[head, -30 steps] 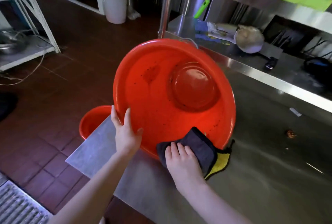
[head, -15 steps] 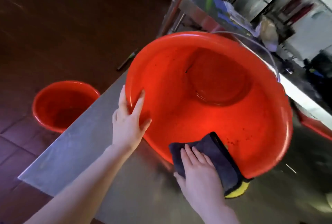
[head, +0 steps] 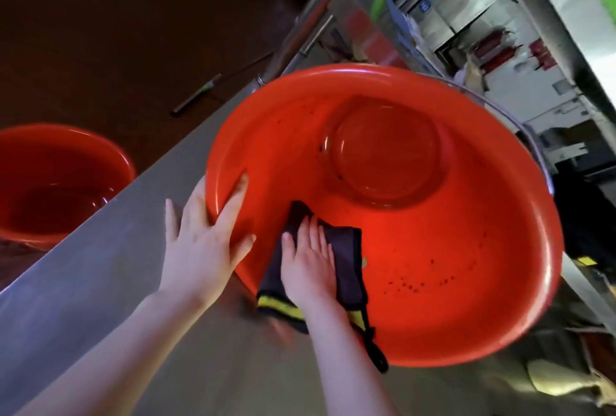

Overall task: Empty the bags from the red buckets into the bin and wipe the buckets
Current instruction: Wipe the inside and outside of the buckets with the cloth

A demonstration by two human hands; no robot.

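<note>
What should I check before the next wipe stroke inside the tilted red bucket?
1. Bucket steadied: left hand grips the rim of the tilted bucket: ok.
2. Cloth contact: right hand presses the cloth flat on the inner wall: ok.
3. Bag removed: none inside: ok.
4. Inner wall clean: dark specks on the lower side: not ok.
5. Footing on the table: contact hidden: cannot tell.
6. Second bucket wiped: cannot tell.

Right hand presses cloth — inside red bucket.
</note>
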